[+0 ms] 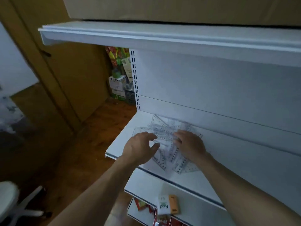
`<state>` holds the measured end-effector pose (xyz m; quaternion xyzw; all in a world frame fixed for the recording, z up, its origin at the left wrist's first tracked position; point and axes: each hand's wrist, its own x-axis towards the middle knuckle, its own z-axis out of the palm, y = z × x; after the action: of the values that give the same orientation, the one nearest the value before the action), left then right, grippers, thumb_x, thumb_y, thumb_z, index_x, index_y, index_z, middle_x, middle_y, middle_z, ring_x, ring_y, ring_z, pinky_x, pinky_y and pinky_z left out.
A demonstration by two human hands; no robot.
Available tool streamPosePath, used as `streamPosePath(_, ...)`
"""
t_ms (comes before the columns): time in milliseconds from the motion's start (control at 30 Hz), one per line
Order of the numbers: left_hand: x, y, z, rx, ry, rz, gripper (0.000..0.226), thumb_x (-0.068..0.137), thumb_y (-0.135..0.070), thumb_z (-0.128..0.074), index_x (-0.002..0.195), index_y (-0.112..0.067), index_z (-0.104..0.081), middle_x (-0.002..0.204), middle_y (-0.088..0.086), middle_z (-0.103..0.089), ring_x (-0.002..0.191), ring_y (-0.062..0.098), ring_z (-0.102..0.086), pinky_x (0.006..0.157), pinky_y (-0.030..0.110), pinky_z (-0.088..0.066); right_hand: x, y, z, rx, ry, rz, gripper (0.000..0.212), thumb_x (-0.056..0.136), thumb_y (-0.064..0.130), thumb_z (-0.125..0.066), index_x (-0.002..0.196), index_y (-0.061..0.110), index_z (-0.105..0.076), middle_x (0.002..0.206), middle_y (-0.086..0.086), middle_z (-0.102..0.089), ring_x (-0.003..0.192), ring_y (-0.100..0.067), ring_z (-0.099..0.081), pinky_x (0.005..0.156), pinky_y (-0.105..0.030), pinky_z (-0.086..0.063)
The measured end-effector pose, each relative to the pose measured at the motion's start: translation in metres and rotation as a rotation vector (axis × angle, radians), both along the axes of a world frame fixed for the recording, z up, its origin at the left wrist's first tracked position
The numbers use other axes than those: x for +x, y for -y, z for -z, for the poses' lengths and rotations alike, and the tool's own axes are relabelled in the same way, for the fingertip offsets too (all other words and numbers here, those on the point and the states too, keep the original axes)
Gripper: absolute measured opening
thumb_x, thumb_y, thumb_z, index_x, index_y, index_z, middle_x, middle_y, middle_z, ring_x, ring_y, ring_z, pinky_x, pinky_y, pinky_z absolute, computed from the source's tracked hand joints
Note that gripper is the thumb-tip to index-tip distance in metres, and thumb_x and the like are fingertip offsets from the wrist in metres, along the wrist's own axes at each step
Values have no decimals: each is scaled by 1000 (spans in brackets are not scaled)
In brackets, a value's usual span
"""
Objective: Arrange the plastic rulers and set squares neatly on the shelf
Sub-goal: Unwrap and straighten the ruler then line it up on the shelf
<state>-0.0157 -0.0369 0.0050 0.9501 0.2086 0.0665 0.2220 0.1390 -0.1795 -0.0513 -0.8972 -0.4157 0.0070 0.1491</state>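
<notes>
Left hand (140, 146) fingers half-curled over rulers (162, 128) — right hand (191, 145) flat atop.

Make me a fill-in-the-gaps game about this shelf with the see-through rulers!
1. The clear rulers and set squares lie jumbled on a ____ shelf.
2. The left hand and right hand make ____ hands touching the pile.
3. The floor beside the shelf is made of ____.
4. The white packet sits on a ____ shelf than the rulers.

Missing words: white; two; wood; lower.
</notes>
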Motion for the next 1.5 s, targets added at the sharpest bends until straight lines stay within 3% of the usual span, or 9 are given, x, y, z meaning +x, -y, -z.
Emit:
streamPosePath(133, 9, -13, 8, -25, -4, 105, 39, 91, -46, -56, 126, -28, -59, 127, -9, -60, 107, 12, -58, 87, 28, -52, -7, -3, -3, 29, 103, 31, 13, 90, 22, -51, 81, 19, -59, 79, 6, -62, 77, -20, -60, 60, -28, -39)
streamPosePath(333, 10, -33, 14, -28, -23, 193, 40, 92, -49, -54, 126, -30, -58, 126, -10, -60, 107, 11, -58, 89, 29, -52, -8, -7, -4, 30, 121, 173, 18, 93, 25, -45, 84, 17, -59, 78, 0, -65, 73, -21, -62, 62, -31, -45)
streamPosePath(700, 30, -39, 9, -250, -33, 233, 41, 92, -50, -54, 127, -29, -57, 124, -11, -62, 105, 8, -59, 87, 26, -51, -4, -5, -35, 418, -215, 382, 13, 89, 33, -61, 96, 28, -71, 89, 12, -71, 83, -9, -64, 76, -27, -50)
streamPosePath(833, 38, -31, -1, -604, 33, 170, 47, 92, -54, -50, 127, -23, -58, 117, -6, -66, 103, 11, -62, 96, 38, -50, -7, -6, -46, 436, -26, 246, 16, 91, 31, -62, 99, 25, -74, 97, 12, -73, 88, -7, -67, 78, -25, -52)
streamPosePath(933, 43, -26, -15, -1038, 62, 14, 48, 91, -58, -47, 116, -20, -62, 105, -5, -70, 95, 10, -67, 81, 27, -52, -15, -7, -46, 421, 238, 104, 16, 90, 27, -63, 101, 23, -74, 97, 8, -74, 86, -10, -69, 73, -18, -48)
streamPosePath(1133, 43, -24, -15, -1377, 119, -71, 34, 94, -45, -53, 105, -15, -64, 105, -1, -73, 94, 10, -70, 79, 23, -52, -26, -10, -47, 422, 448, -11, 18, 89, 24, -61, 101, 21, -74, 99, 7, -74, 89, -11, -70, 70, -24, -55)
streamPosePath(1300, 37, -23, -14, -1396, 269, -134, 20, 97, -12, -50, 109, -8, -64, 102, 7, -73, 90, 14, -71, 79, 23, -55, -30, -5, -45, 318, 360, 11, 37, 86, 37, -66, 118, 18, -66, 122, 2, -65, 111, -17, -60, 93, -35, -50)
streamPosePath(1433, 32, -29, -13, -1395, 355, -131, 17, 94, -14, -57, 107, -8, -66, 102, 7, -74, 95, 18, -71, 90, 31, -53, -27, 7, -50, 356, 277, 234, 66, 85, 60, -52, 132, 14, -53, 138, -3, -53, 128, -21, -45, 107, -37, -36)
streamPosePath(1500, 29, -30, -12, -1386, 368, -106, 18, 93, -18, -60, 107, -9, -66, 101, 5, -74, 96, 17, -70, 92, 31, -52, -29, 11, -55, 510, 66, 421, 69, 84, 58, -57, 137, 16, -46, 141, -1, -48, 130, -19, -42, 106, -34, -36)
